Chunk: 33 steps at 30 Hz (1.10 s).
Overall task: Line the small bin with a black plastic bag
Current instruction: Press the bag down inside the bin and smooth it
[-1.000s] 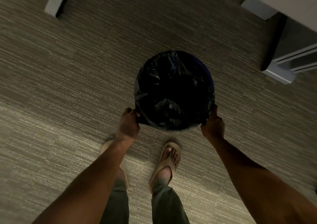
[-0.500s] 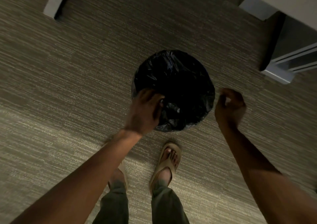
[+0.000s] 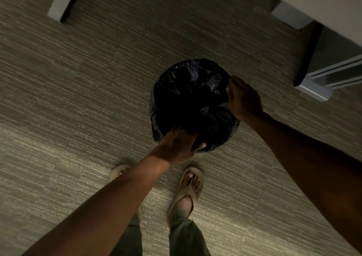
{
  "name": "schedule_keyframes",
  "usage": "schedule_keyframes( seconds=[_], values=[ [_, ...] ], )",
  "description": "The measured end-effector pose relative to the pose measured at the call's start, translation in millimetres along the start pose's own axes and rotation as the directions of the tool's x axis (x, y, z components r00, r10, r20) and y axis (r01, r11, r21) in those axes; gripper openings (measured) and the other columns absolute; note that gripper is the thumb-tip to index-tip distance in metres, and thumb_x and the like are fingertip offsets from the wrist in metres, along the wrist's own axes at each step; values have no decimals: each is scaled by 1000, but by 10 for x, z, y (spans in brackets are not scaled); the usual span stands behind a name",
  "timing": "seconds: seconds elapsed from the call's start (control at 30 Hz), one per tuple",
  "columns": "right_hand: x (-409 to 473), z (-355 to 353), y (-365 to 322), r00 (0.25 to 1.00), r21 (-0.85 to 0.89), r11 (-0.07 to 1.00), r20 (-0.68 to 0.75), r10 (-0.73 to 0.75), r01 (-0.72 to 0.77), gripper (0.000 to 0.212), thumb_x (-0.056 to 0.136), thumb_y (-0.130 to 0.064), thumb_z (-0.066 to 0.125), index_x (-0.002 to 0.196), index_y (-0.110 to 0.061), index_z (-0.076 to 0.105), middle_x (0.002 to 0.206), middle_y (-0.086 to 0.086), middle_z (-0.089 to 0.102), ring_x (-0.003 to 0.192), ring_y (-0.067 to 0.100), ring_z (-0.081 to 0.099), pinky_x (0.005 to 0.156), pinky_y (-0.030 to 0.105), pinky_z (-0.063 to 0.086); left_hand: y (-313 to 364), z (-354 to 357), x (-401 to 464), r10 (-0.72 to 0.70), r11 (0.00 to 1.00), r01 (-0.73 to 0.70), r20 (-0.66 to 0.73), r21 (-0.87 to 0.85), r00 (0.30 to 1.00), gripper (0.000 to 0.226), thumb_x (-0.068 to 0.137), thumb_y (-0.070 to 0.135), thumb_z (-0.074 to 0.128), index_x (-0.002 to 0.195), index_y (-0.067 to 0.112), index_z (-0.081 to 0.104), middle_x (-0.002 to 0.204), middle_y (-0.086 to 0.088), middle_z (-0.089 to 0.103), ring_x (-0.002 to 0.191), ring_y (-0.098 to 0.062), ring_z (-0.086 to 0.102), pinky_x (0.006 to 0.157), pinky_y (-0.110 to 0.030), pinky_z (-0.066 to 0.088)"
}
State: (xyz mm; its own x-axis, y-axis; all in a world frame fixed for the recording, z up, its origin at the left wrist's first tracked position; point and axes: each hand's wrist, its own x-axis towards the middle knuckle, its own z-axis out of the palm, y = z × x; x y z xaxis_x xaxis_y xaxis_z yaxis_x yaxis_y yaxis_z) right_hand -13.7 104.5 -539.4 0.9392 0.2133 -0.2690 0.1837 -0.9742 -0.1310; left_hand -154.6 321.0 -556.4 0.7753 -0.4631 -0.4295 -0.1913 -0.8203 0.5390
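A small round bin stands on the carpet, seen from above, fully wrapped by a crinkled black plastic bag (image 3: 188,98) that covers its rim and sides; the bin itself is hidden. My left hand (image 3: 179,145) lies on the near edge of the bag, fingers curled over the rim and the thumb pressing the plastic from outside. My right hand (image 3: 242,97) grips the bag at the right rim, fingers closed on the plastic. The inside of the bag is too dark to make out.
Striped grey-beige carpet (image 3: 78,118) lies all around. My feet in tan sandals (image 3: 189,189) stand just below the bin. A grey furniture leg and panel (image 3: 321,83) sit at the right, a pale strip (image 3: 62,0) at the top left.
A second ago both hands held the bag low at the near rim. They let go and lifted; now the left grips the near edge and the right has moved onto the right rim.
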Motion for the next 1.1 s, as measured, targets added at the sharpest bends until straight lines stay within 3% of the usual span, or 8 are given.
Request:
schedule_keyframes(
  seconds=[0.13, 0.33, 0.57, 0.8, 0.9, 0.97, 1.03, 1.1],
  values=[
    [34, 71, -28, 992, 177, 978, 93, 90, -105, 58, 111, -40, 35, 157, -4, 35, 158, 22, 45, 142, 39, 47, 113, 45, 40, -31, 43, -85, -5, 1000, 5, 38, 3, 999, 66, 102, 58, 36, 158, 24, 30, 158, -7, 46, 146, -32, 43, 117, -44, 37],
    [197, -15, -57, 934, 293, 895, 224, 279, -337, 71, 106, -60, 26, 143, -5, 51, 137, 25, 61, 125, 43, 57, 103, 46, 44, -54, 132, -128, -2, 1000, 0, 124, 14, 992, 72, 98, 67, 32, 157, 26, 32, 157, -7, 47, 146, -32, 42, 118, -49, 34],
    [402, -10, -201, 999, 153, 987, -30, -39, 43, 66, 108, -52, 33, 162, -15, 29, 162, 17, 39, 148, 37, 39, 116, 51, 38, 10, -139, 135, -25, 977, 70, -219, 202, 975, 65, 101, 58, 23, 126, 15, 65, 125, -9, 65, 120, -30, 54, 106, -41, 39],
    [688, 18, -332, 983, 159, 985, 178, 45, -73, 71, 106, -59, 28, 162, -15, 27, 161, 22, 38, 145, 42, 40, 116, 51, 37, -161, -208, 322, -81, 974, 32, 215, 223, 973, 60, 103, 56, 35, 143, 14, 48, 145, -15, 54, 135, -35, 49, 113, -46, 40],
    [570, -22, -435, 982, 71, 993, -167, -84, 97, 60, 107, -50, 38, 150, -8, 44, 150, 23, 48, 138, 41, 45, 109, 49, 40, -164, -291, 370, 66, 965, -61, -12, 254, 998, 43, 104, 39, 41, 133, 12, 57, 130, -14, 62, 125, -34, 54, 107, -43, 43],
    [317, 39, -515, 863, -46, 949, -404, -303, 311, 31, 106, -37, 46, 117, -10, 58, 114, 18, 60, 104, 37, 57, 84, 47, 48, -182, -375, 436, 92, 955, -60, -97, 291, 991, 39, 94, 22, 53, 132, 12, 57, 125, -12, 63, 120, -33, 56, 104, -42, 44],
    [-16, 206, -555, 829, -83, 876, -290, -478, 475, 15, 97, -25, 57, 103, -11, 59, 98, 15, 60, 88, 35, 57, 73, 46, 49, -213, -450, 497, 67, 945, -50, -43, 323, 997, 48, 90, 14, 54, 139, 13, 54, 133, -11, 62, 125, -33, 55, 108, -43, 42],
    [-293, 427, -531, 865, -156, 851, 82, -494, 501, 39, 87, -26, 66, 122, -9, 64, 117, 19, 65, 109, 41, 60, 92, 48, 51, -267, -493, 547, 33, 906, -41, 27, 420, 999, 48, 99, 14, 44, 147, 14, 49, 146, -12, 55, 138, -33, 48, 118, -44, 34]
  ],
)
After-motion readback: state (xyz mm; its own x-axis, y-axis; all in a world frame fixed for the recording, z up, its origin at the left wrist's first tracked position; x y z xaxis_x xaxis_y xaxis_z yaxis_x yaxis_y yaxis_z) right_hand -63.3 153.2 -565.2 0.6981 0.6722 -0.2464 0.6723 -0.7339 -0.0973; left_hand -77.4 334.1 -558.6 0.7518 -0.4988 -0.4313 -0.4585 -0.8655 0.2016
